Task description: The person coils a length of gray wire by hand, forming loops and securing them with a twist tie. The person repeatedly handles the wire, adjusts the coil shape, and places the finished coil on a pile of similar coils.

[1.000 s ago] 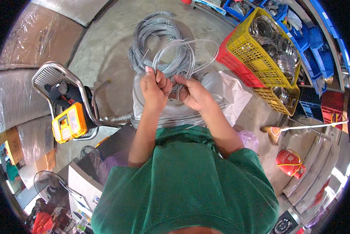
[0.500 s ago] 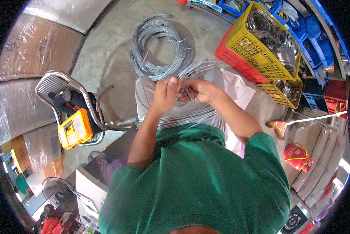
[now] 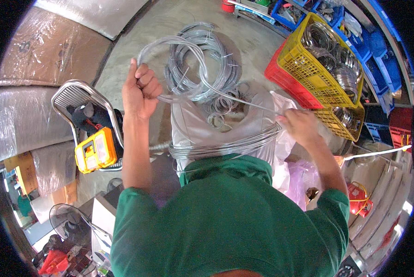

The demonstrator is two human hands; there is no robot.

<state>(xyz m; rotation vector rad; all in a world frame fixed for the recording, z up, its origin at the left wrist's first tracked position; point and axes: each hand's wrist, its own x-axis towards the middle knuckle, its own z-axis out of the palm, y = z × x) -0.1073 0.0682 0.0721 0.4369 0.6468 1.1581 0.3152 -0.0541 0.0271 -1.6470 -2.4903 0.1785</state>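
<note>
My left hand [image 3: 142, 90] is raised left of the middle, its fingers wrapped round a bundle of grey wire. From it a loop of wire [image 3: 195, 45] arcs over the floor and runs as a straight strand to my right hand [image 3: 303, 128]. The right fingers are closed at that strand, slightly blurred. Across my lap, over light grey trousers, lies a coil of grey wire [image 3: 225, 145]. A large tied wire coil [image 3: 172, 76] rests on the floor ahead. Several small wire rings [image 3: 223, 104] lie between my knees and that coil.
To the right, a yellow crate [image 3: 292, 51] full of metal rings sits on a red crate [image 3: 281, 79], near blue bins [image 3: 384, 69]. On the left stands a metal chair [image 3: 84, 87] with a yellow case [image 3: 95, 150]. Wrapped boxes [image 3: 45, 55] line the left side.
My hands were together over my lap; now they are wide apart, left hand up and leftward, right hand to the right. A wire loop now stretches between them, and the small rings show.
</note>
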